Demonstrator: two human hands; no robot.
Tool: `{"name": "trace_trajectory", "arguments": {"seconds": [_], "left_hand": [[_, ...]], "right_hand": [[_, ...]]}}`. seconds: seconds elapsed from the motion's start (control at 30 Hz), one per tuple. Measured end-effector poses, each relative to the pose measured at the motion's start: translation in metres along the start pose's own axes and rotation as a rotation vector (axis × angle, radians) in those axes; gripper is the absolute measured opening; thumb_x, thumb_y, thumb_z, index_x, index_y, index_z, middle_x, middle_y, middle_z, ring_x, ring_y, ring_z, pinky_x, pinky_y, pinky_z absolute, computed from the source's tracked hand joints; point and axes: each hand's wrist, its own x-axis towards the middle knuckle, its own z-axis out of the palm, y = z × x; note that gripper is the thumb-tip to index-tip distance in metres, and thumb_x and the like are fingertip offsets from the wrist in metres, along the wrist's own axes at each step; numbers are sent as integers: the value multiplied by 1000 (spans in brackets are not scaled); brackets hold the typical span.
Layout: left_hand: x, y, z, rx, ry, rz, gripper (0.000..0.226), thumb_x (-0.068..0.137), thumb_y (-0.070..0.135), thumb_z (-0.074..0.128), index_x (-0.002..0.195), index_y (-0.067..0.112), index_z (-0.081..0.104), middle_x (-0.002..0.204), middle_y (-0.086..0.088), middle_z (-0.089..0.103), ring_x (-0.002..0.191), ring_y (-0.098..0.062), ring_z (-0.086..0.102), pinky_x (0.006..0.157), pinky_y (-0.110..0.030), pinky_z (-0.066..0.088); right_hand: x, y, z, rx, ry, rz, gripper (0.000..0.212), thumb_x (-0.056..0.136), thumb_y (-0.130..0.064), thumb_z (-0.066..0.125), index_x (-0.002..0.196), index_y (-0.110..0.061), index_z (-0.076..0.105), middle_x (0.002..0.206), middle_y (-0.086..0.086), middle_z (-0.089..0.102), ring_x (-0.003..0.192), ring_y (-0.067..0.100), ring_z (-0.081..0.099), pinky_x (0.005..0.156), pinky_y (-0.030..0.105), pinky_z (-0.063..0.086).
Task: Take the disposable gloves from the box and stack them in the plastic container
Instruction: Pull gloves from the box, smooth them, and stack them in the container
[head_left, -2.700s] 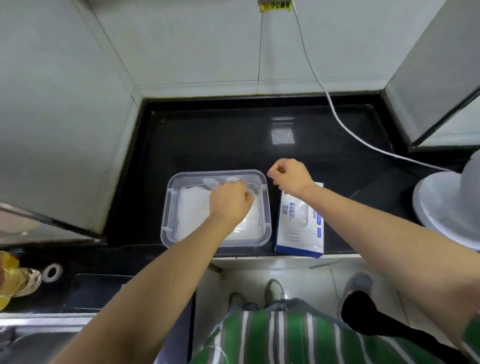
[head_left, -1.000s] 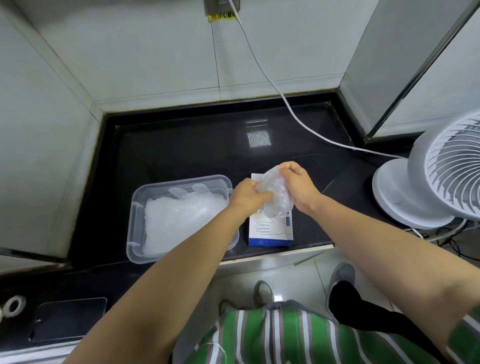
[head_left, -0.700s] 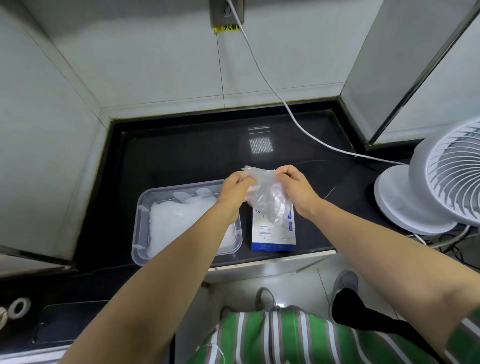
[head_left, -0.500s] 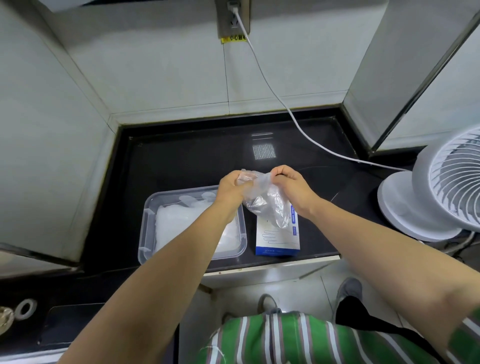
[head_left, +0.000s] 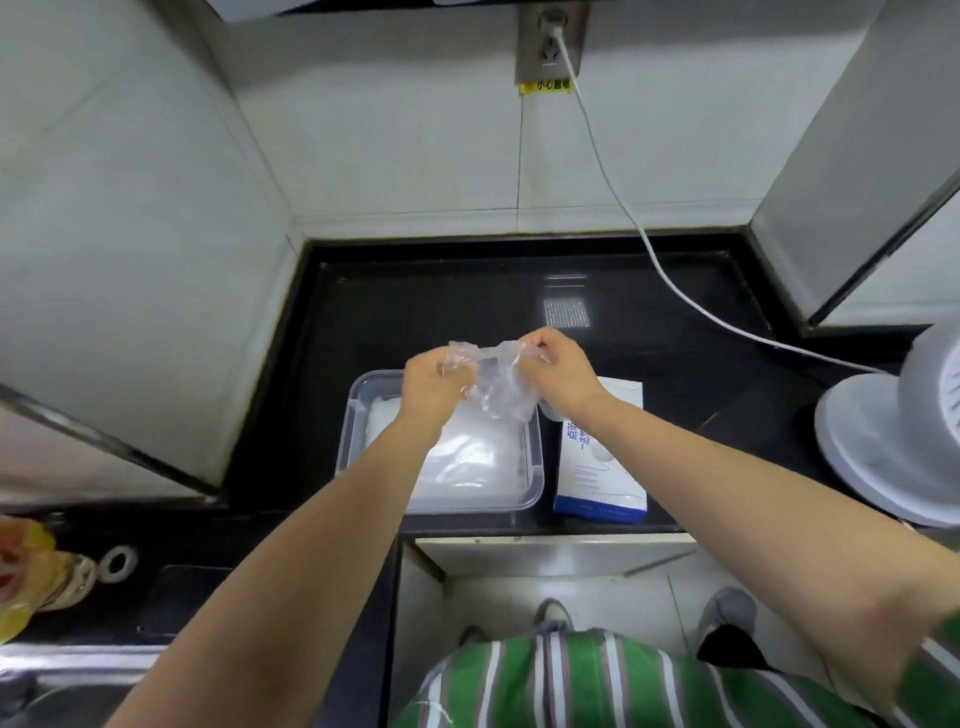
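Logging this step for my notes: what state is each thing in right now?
Left hand: pinching one end of the glove.
Right hand: pinching its other end.
Glove: crumpled, stretched between both hands.
Plastic container: lidless, holding a stack of gloves.
Glove box: lying flat, right of the container.
White plug: seated in the wall socket.

- Two hands: a left hand (head_left: 434, 382) and a right hand (head_left: 558, 371).
- One clear glove (head_left: 498, 389), pinched between them.
- One plastic container (head_left: 537, 467), holding one stack of gloves (head_left: 467, 462); how many are in it cannot be told.
- One glove box (head_left: 597, 483).
- One white fan (head_left: 883, 447).
- One wall socket (head_left: 550, 41) with one white cable (head_left: 649, 249).
- Two shoes: a left shoe (head_left: 553, 616) and a right shoe (head_left: 727, 610).
- One tape ring (head_left: 118, 564).
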Motion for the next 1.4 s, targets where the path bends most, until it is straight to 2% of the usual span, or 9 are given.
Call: {"name": "trace_trajectory", "arguments": {"seconds": [0.17,0.53,0.7,0.8,0.9,1.07,1.2,1.3,1.4], "left_hand": [[-3,-32,-35,-83,43,-32,17,93,12,60,77,13,65,65,0,58,62,-14,53,59,-22,47],[-7,-46,-64,-247,201,-283,63,99,58,32,84,7,66,59,-1,48,47,-12,37,45,-24,32],[-15,-40,-68,-186,-192,-564,104,86,79,1,87,-2,66,55,-7,51,47,-11,38,39,-19,30],[-9,-46,-74,-409,-339,-675,98,83,84,21,112,-2,59,91,-16,70,74,-18,68,64,-19,54],[1,-52,-67,-465,-265,-535,73,83,49,71,137,7,47,125,-17,61,101,-28,66,84,-37,58],[3,-52,-57,-119,-36,-145,61,77,17,78,132,21,50,125,-5,54,107,-24,58,95,-42,53],[-6,-44,-63,-32,-172,-11,67,75,17,81,132,33,48,120,3,52,105,-20,58,90,-39,55],[-10,-39,-62,-11,-457,64,76,65,25,87,131,34,50,124,2,57,111,-20,60,95,-42,54],[-8,-39,-55,-32,-513,98,72,65,20,86,130,26,54,125,-2,60,114,-20,62,95,-39,55]], "right_hand": [[0,-2,14,45,-13,116,30,92,-9,50,63,-11,44,58,4,37,44,15,35,40,14,27],[-7,-13,31,223,-141,1,25,94,-6,51,83,-17,71,85,4,68,73,16,63,61,24,51],[-9,-16,35,234,-190,-107,51,96,2,49,69,-32,77,124,0,64,110,13,59,76,17,47],[-10,-8,38,101,-155,-187,45,94,6,49,79,-26,77,120,3,62,111,13,57,82,16,43],[-13,-4,37,9,-296,-191,42,93,6,48,87,-23,78,110,1,69,106,13,62,86,20,48],[-15,-7,34,-83,-550,43,32,88,-32,52,96,-16,79,107,-5,74,92,18,64,92,30,48],[-9,-19,33,-4,-181,-109,31,100,-29,48,122,-19,67,118,-12,64,97,-1,55,94,25,39],[0,-20,30,-42,-431,-29,63,93,-45,63,149,-28,38,140,-8,51,127,9,47,105,30,35],[3,-23,31,-189,-547,9,58,86,-42,72,135,-15,54,121,0,64,112,12,59,92,22,45]]}}
